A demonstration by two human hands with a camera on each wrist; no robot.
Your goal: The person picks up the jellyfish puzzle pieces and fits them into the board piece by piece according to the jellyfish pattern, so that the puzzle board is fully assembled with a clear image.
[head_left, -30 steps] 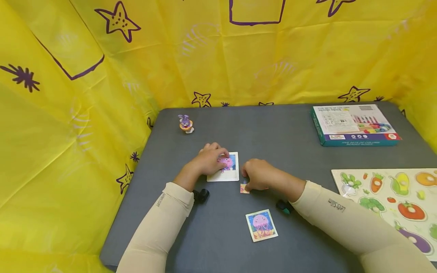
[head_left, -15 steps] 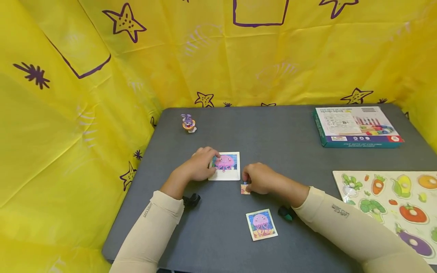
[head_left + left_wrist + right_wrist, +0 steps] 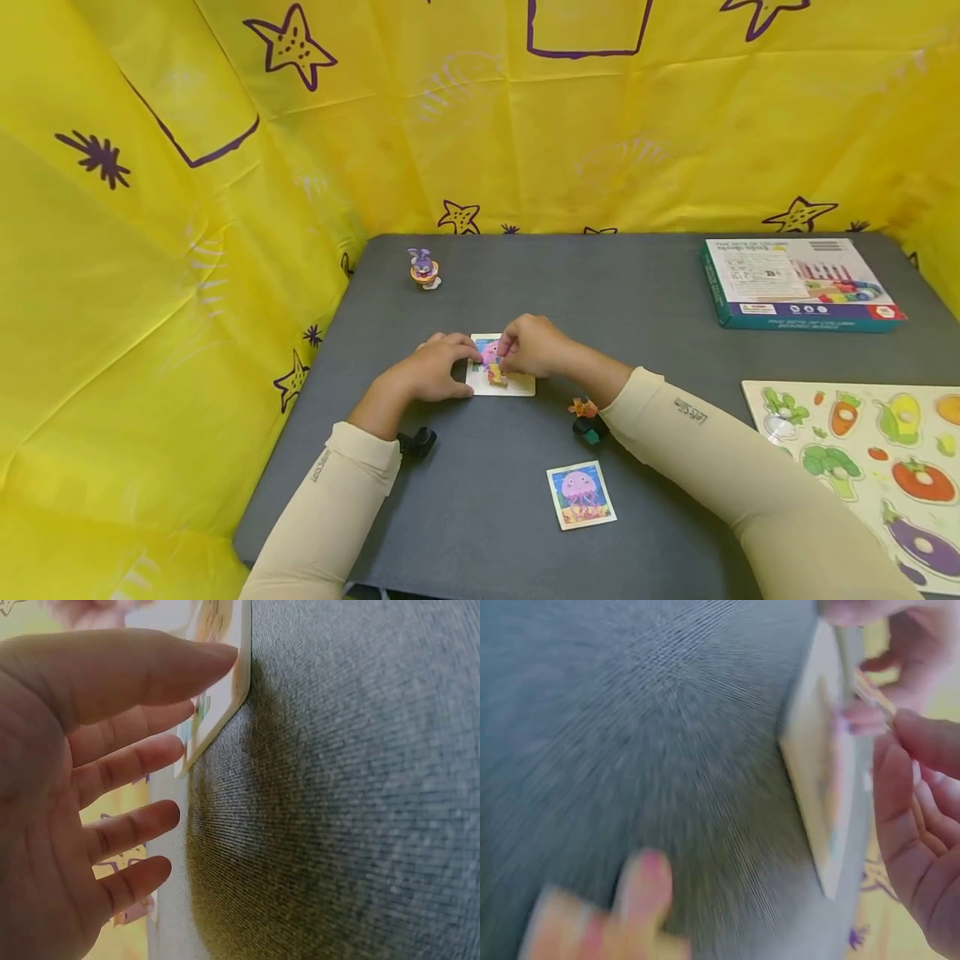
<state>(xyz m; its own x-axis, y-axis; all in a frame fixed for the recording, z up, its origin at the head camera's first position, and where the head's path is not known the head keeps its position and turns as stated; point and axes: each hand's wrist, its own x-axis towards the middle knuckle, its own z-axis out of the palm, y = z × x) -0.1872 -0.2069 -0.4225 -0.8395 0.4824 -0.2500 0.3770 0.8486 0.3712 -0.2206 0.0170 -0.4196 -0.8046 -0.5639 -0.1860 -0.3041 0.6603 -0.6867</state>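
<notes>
Right hand [image 3: 537,347] moved over the tray [image 3: 519,387], pinching a slanted piece [image 3: 495,375]; left hand [image 3: 432,370] spread.

A yellow-and-orange puzzle piece [image 3: 496,374], pinched in a person's right hand [image 3: 534,346], tilts over the lower half of a pale-framed pink jellyfish puzzle board [image 3: 519,387] lying flat, the left hand [image 3: 435,368] at its left edge.

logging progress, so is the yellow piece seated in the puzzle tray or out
Out: fingers of the right hand pinch the yellow piece, slanted above the puzzle tray in the right wrist view.
</notes>
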